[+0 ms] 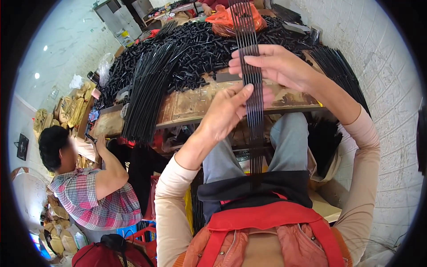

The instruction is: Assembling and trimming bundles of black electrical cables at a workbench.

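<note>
A flat row of thin black rods (255, 118) stands upright in front of me, its lower end by my lap and its upper end over the table. My left hand (227, 109) is closed on the row about midway, thumb in front and fingers behind. Higher up, my right hand (278, 64) grips the same rods, its thumb laid across them and its fingertips showing past their left side. Behind the hands, short black tubular pieces (191, 53) are heaped over the wooden table (187, 106).
A bundle of long black rods (149, 89) overhangs the table's left front edge; more rods (340, 71) lie along the right wall. An orange plastic bag (222, 20) sits on the heap. At left a person (102, 187) in a checked shirt works; another person's hand shows at the far end.
</note>
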A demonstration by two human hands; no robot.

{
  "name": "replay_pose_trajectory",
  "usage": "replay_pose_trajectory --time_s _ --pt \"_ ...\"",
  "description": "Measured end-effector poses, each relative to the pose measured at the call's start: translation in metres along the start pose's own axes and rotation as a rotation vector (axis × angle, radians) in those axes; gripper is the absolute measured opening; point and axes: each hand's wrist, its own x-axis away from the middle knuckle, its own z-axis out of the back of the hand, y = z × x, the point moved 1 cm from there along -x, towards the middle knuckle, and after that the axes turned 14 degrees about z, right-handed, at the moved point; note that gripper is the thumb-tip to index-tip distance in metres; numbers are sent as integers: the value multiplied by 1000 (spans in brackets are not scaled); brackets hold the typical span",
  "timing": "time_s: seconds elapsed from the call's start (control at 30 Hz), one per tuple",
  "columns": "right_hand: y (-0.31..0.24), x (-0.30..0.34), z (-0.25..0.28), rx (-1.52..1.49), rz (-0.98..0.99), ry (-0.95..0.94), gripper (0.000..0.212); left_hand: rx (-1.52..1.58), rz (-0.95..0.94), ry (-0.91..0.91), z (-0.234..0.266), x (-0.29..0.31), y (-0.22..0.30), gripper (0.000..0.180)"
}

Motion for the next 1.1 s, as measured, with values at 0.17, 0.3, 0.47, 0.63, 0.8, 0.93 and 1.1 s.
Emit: replay_pose_trajectory --time_s 0.17,0.3,0.47,0.63,0.8,0.93,1.1 --pt "-1 -7 2 256 122 58 35 69 -7 -133 16 -12 12 44" --pt "37 31 -18 598 101 -65 19 388 129 -158 60 -26 -20 53" --pt "144 95 -6 637 -26 -142 22 406 403 138 108 -88 -27 55" --pt "146 16 27 547 -68 -13 23 147 -182 298 202 -147 -22 46" --pt "193 40 61 582 -25 88 21 -150 165 271 171 -84 -11 29" --pt "189 37 53 629 18 85 20 -563 122 305 97 -37 7 20" --pt "210 47 52 710 230 91 27 -427 -179 404 48 -31 12 22"
